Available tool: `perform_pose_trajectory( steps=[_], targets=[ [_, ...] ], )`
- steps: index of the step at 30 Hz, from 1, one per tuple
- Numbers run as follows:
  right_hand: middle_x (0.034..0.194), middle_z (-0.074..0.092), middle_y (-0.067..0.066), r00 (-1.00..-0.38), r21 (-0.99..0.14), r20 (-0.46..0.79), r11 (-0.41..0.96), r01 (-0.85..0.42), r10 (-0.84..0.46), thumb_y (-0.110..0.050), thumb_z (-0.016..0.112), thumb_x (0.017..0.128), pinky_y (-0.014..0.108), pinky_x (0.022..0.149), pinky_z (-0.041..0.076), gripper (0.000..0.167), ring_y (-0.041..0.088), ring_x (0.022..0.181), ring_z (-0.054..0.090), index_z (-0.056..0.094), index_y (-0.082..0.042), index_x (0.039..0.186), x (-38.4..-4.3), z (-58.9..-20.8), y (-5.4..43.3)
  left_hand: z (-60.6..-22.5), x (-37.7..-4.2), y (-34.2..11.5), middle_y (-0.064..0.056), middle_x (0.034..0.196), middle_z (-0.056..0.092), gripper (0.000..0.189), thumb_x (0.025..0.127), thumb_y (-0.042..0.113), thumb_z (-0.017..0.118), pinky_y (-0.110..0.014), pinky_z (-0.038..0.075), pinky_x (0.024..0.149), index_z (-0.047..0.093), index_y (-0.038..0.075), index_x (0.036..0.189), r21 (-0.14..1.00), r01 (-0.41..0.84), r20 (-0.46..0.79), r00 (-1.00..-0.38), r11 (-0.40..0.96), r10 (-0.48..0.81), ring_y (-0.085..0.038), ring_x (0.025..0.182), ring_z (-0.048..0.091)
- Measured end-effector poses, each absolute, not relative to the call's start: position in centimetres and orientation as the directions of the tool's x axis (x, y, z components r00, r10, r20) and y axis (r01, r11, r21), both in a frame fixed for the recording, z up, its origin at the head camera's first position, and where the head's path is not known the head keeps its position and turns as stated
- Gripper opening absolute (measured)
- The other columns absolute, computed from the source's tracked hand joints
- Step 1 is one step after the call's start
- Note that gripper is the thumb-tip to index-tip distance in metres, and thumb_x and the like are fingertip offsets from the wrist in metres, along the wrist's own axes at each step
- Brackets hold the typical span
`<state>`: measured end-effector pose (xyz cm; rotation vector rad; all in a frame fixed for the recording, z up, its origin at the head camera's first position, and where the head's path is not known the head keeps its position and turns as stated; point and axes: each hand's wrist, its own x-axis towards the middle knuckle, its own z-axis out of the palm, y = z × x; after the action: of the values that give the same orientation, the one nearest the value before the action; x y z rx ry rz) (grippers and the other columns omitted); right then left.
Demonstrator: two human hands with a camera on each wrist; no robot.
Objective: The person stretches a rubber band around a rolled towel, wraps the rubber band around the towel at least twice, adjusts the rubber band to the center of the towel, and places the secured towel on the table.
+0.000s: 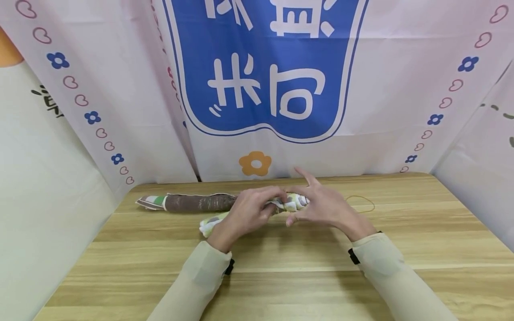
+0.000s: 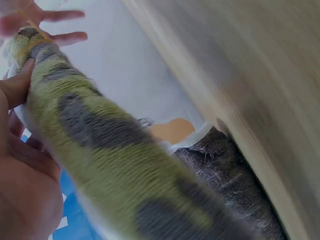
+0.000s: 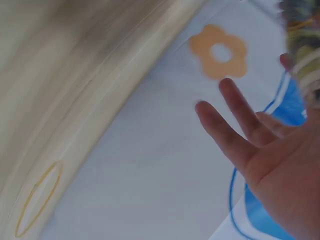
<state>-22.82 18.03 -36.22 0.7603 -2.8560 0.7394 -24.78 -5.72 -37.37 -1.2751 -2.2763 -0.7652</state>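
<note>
Fingers of your left hand (image 1: 249, 209) curl round the green towel (image 2: 110, 130), a grey-spotted roll, towards its right end. Your right hand (image 1: 327, 207) is set about that end of the green towel, its fingers spread wide and mostly straight; whether they hook the band (image 2: 31, 45) wound there cannot be told. The green towel slants over the worktop (image 1: 281, 285), its left end nearer you. Beyond and to the left of the green towel lies the brown towel (image 1: 198, 203), likewise rolled. Right of the green towel, a loose band (image 3: 35, 186) forms an oval on the worktop. Behind the green towel hangs a cloth (image 1: 401, 89), printed with an orange flower (image 1: 245, 164).
</note>
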Motion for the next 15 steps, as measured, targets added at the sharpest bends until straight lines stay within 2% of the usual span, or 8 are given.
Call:
perform_pose_trajectory(
  steps=[3, 9, 12, 15],
  targets=[
    [0.176, 0.018, 0.010, -0.868, -0.380, 0.229, 0.781, -0.496, -0.440, -0.068, 0.089, 0.070, 0.054, 0.084, 0.058, 0.086, 0.049, 0.119, 0.065, 0.068, -0.031, 0.145, -23.07, -36.19, 18.49, -37.42, -24.80, -5.61, 0.005, 0.102, 0.076, 0.031, 0.087, -0.009, 0.071, -0.026, 0.046, 0.061, 0.074, 0.016, 0.104, 0.282, 0.881, 0.631, -0.469, 0.380, 0.618, -0.008, 0.067, 0.054],
    [0.175, 0.023, 0.007, -0.873, -0.421, 0.256, 0.765, -0.486, -0.414, -0.058, 0.096, 0.069, 0.059, 0.091, 0.056, 0.082, 0.047, 0.124, 0.063, 0.069, -0.033, 0.143, -23.54, -36.21, 18.78, -37.60, -24.68, -5.35, -0.002, 0.113, 0.078, 0.031, 0.087, -0.013, 0.068, -0.025, 0.043, 0.057, 0.075, 0.012, 0.103, 0.334, 0.890, 0.727, -0.454, 0.312, 0.515, -0.007, 0.061, 0.047],
    [0.170, 0.034, 0.010, -0.885, -0.463, 0.266, 0.754, -0.466, -0.383, -0.054, 0.098, 0.069, 0.058, 0.092, 0.056, 0.089, 0.043, 0.122, 0.065, 0.066, -0.023, 0.147, -23.59, -36.40, 18.70, -37.65, -24.57, -5.19, -0.003, 0.110, 0.078, 0.032, 0.087, -0.016, 0.066, -0.026, 0.039, 0.053, 0.076, 0.011, 0.102, 0.417, 0.867, 0.734, -0.499, 0.274, 0.461, -0.008, 0.056, 0.040],
    [0.153, 0.055, 0.013, -0.902, -0.507, 0.268, 0.747, -0.430, -0.337, -0.053, 0.097, 0.071, 0.054, 0.088, 0.057, 0.100, 0.037, 0.113, 0.069, 0.056, -0.011, 0.152, -23.52, -36.72, 18.37, -37.62, -24.44, -5.06, -0.003, 0.105, 0.078, 0.032, 0.088, -0.016, 0.066, -0.027, 0.044, 0.055, 0.076, 0.011, 0.102, 0.547, 0.805, 0.698, -0.589, 0.228, 0.407, -0.010, 0.062, 0.050]
  ],
)
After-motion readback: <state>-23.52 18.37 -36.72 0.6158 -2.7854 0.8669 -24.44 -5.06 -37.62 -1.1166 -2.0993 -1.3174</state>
